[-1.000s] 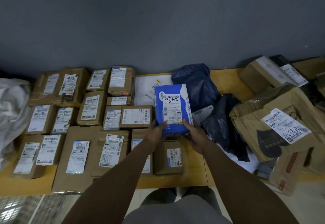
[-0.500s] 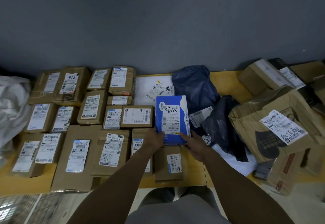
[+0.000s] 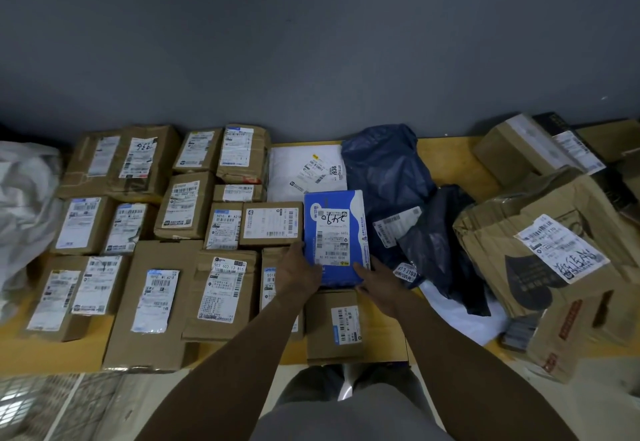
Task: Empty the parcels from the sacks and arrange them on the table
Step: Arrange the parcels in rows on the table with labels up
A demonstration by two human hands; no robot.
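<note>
Matt brown cardboard boxes (image 3: 185, 205), glossy blue box (image 3: 336, 233), crinkled dark plastic bags (image 3: 384, 167), smooth wooden table (image 3: 453, 160)

Brown boxes (image 3: 180, 205) sit packed side by side over the left half of the worktop (image 3: 453, 160), touching each other, so no hand fits between them. A white sack (image 3: 24, 205) blocks the far left edge. The blue parcel (image 3: 334, 233), held by the left hand (image 3: 299, 272) and the right hand (image 3: 375, 281), fills the spot between the boxes and the dark bags (image 3: 388, 170). Bare wood shows behind the bags, at the front left corner, and just right of the small box (image 3: 322, 330) at the front. A big crumpled box (image 3: 540, 243) walls off the right side
</note>
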